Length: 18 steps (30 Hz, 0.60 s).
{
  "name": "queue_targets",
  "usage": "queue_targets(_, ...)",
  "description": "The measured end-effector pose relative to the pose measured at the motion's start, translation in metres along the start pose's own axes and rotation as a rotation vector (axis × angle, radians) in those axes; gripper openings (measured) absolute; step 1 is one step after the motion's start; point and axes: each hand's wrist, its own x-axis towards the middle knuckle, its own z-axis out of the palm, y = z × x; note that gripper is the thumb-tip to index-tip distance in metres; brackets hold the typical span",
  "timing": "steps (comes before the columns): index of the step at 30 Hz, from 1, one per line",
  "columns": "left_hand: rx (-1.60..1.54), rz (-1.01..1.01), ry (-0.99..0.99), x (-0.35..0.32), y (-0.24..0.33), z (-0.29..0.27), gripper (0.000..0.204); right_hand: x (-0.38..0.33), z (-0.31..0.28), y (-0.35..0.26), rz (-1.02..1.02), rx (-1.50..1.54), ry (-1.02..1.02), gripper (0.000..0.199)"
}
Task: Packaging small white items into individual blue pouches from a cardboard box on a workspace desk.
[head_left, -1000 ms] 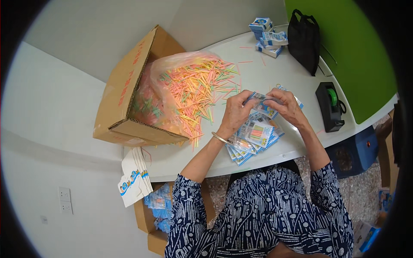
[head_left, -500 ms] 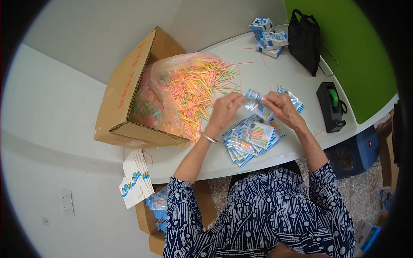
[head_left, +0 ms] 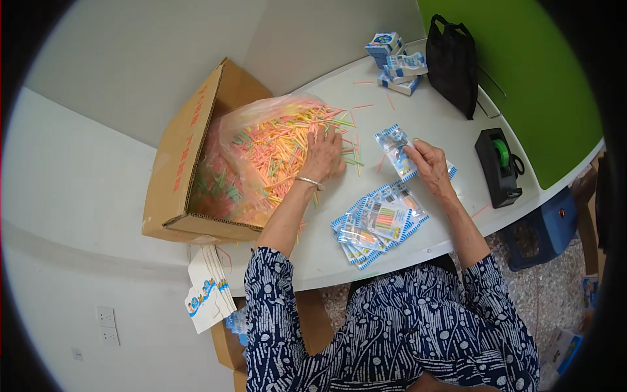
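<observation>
Left hand (head_left: 324, 157): fingers slightly apart, at the right edge of the heap of coloured sticks (head_left: 277, 140); cannot tell whether any are pinched. Heap lies to their left, sticks pointing every way; this hand much the nearer. Right hand (head_left: 429, 166): thumb and fingers clamped on a clear-and-blue packet (head_left: 392, 144), just right of the left hand, long axis slanting from far left to near right. Nearer the body, more packets (head_left: 385, 219) overlap on the desk (head_left: 450, 134). Cardboard box (head_left: 186, 157) beyond the heap, left.
</observation>
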Motion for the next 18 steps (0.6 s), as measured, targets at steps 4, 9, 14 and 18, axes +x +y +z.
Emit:
queue_targets(4, 0.008, -0.076, 0.019, 0.018, -0.011, 0.011, 0.060, 0.002, -0.004, 0.002, 0.007, -0.087, -0.014, 0.024)
queue_targets(9, 0.315, -0.044, 0.112, 0.027, -0.032, 0.023, 0.063, 0.004, 0.002, -0.003, -0.001, -0.083, -0.022, 0.024)
queue_targets(14, 0.371, -0.058, -0.163, 0.055, -0.017, 0.011, 0.045, 0.004, 0.001, 0.004, -0.027, -0.068, 0.021, 0.024)
queue_targets(18, 0.406, -0.086, -0.305, 0.064, -0.012, 0.011, 0.042, 0.003, -0.004, 0.008, -0.002, -0.050, 0.025, 0.023)
